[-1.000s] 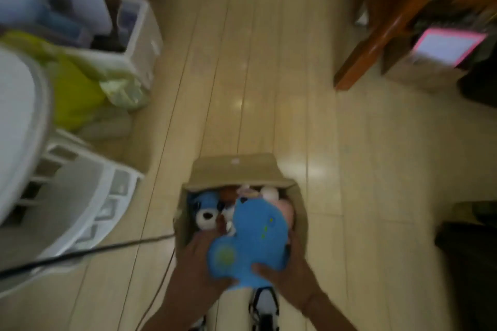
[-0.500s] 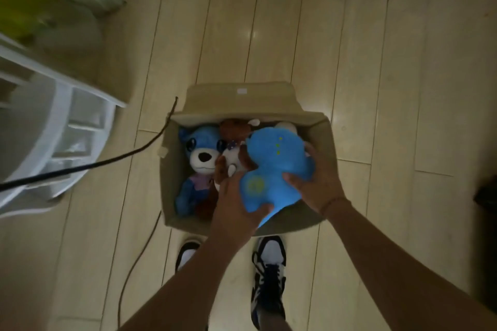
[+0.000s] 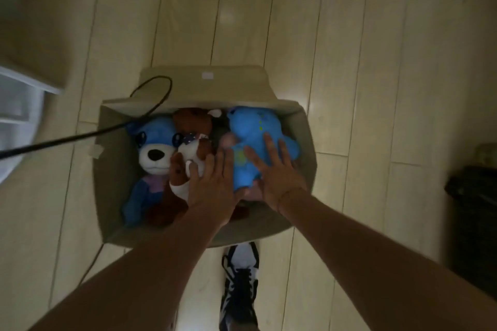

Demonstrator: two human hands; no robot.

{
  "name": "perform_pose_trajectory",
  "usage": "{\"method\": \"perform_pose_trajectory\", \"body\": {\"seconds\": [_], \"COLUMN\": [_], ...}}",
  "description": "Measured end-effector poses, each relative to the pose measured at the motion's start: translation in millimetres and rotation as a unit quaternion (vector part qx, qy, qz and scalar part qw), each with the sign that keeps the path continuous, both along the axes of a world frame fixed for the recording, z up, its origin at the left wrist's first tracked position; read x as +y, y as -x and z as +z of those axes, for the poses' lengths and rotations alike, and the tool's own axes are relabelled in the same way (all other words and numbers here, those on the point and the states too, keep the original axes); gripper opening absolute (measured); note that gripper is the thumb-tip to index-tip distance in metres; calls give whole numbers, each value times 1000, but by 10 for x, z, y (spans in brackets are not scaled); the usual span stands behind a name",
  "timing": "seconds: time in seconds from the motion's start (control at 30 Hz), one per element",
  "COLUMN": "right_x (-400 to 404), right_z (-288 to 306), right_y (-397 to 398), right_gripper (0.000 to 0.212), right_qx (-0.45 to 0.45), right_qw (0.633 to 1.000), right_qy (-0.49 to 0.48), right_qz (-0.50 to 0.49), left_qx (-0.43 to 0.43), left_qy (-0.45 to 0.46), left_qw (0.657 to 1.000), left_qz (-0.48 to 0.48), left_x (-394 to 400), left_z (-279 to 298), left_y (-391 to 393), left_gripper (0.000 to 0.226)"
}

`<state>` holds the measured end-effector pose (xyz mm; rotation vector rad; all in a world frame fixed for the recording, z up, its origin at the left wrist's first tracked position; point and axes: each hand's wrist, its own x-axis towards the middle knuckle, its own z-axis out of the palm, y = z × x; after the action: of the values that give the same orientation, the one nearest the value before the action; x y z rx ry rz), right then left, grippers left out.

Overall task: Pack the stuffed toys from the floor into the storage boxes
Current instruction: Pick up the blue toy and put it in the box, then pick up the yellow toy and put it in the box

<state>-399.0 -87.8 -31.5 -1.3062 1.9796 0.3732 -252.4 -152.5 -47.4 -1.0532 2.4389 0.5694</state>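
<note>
**Two hands press a blue plush into a crowded storage box**

While the storage box point(image 3: 305, 137) sits open on the pale plank floor point(image 3: 349, 62), both hands reach down into it from above. The right hand point(image 3: 274, 169) lies flat, fingers spread wide, on the bright blue stuffed toy point(image 3: 252, 129), which fills the box's right side against the wall. The left hand point(image 3: 212, 183), fingers straight, rests on the brown-and-white plush dog point(image 3: 197, 148) in the middle. A blue bear with a white muzzle point(image 3: 156, 148) takes the left side. The toys are packed close, with little free room between them. A black cable point(image 3: 80, 136) crosses the box's left rim. A black-and-white shoe point(image 3: 240, 277) stands just beside the near wall. A dark bin point(image 3: 473, 220) stands at the right edge, well apart.
</note>
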Motion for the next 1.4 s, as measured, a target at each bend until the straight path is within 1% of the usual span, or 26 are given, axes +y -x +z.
{"method": "perform_pose_trajectory", "body": {"seconds": [0.07, 0.13, 0.2, 0.23, 0.3, 0.37, 0.4, 0.43, 0.47, 0.5, 0.57, 0.6, 0.67, 0.7, 0.77, 0.8, 0.87, 0.93, 1.03, 1.1, 1.17, 1.23, 1.27, 1.3, 1.37, 1.4], "right_x": [-43, -116, -189, -190, -140, -38, -3, 25, 38, 38, 44, 0, -160, -224, -354, -420, -533, -551, -375, -180, 119, 557, 809, 1073, 1654, 1958], "right_z": [-93, -53, 130, 287, 710, 1296, 1669, 2046, 2426, 2815, 3557, 3910, 4591, 4913, 5445, 5667, 6014, 6304, 6649, 6796, 6849, 6887, 6926, 6953, 6963, 6957], "right_y": [18, -3, -40, -67, -143, -300, -390, -466, -516, -550, -628, -648, -673, -713, -847, -958, -1254, -1675, -2453, -3048, -3665, -4277, -4577, -4859, -5408, -5662], "right_gripper": [99, 106, 105, 100, 87, 78, 76, 78, 81, 84, 94, 96, 99, 94, 73, 68, 66, 66, 62, 60, 58, 56, 55, 53, 51, 51], "right_qx": [6, 28, 39, 33, 11, -12, -21, -30, -40, -59, -122, -147, -151, -151, -156, -167, -198, -249, -318, -347, -374, -398, -410, -417, -423, -423], "right_qw": [999, 997, 998, 999, 996, 981, 971, 963, 959, 956, 948, 945, 944, 943, 937, 931, 921, 905, 878, 861, 843, 814, 796, 780, 739, 716], "right_qy": [-42, -62, -53, -38, 20, 90, 114, 126, 134, 132, 151, 166, 203, 223, 272, 296, 328, 345, 342, 319, 281, 242, 221, 199, 166, 151], "right_qz": [18, 32, 11, -13, -84, -171, -208, -236, -248, -254, -251, -242, -212, -197, -156, -130, -69, -9, 107, 189, 264, 348, 387, 423, 498, 535], "left_qx": [-60, -83, -50, -17, 56, 126, 158, 165, 167, 187, 224, 248, 283, 289, 308, 321, 332, 323, 311, 296, 263, 244, 252, 268, 288, 286], "left_qy": [-23, -41, -69, -82, -109, -120, -117, -119, -115, -114, -132, -123, -77, -52, -9, 16, 79, 149, 220, 260, 276, 279, 272, 265, 293, 307], "left_qw": [998, 995, 996, 996, 992, 985, 980, 977, 977, 971, 950, 939, 927, 923, 909, 902, 886, 859, 793, 738, 679, 595, 547, 496, 391, 349], "left_qz": [-24, -22, -18, -15, -10, 21, 40, 58, 67, 92, 171, 203, 236, 250, 280, 290, 315, 368, 476, 547, 627, 713, 750, 782, 824, 838], "left_x": [-5, -55, -103, -126, -125, -111, -111, -106, -113, -123, -158, -189, -268, -262, -195, -150, -36, 173, 736, 1237, 1860, 2582, 2959, 3333, 4122, 4522], "left_z": [16, 167, 444, 645, 1065, 1546, 1783, 2071, 2408, 2749, 3570, 3972, 4730, 5011, 5482, 5660, 5969, 6228, 6509, 6702, 6857, 6929, 6961, 6956, 6909, 6900], "left_y": [67, 145, 132, 97, -51, -220, -293, -356, -413, -472, -600, -676, -820, -906, -1097, -1228, -1555, -2003, -2842, -3407, -3930, -4391, -4582, -4741, -5001, -5086], "left_gripper": [97, 100, 95, 90, 82, 76, 73, 70, 70, 73, 77, 79, 81, 83, 88, 87, 80, 77, 76, 70, 62, 58, 61, 68, 83, 81]}}
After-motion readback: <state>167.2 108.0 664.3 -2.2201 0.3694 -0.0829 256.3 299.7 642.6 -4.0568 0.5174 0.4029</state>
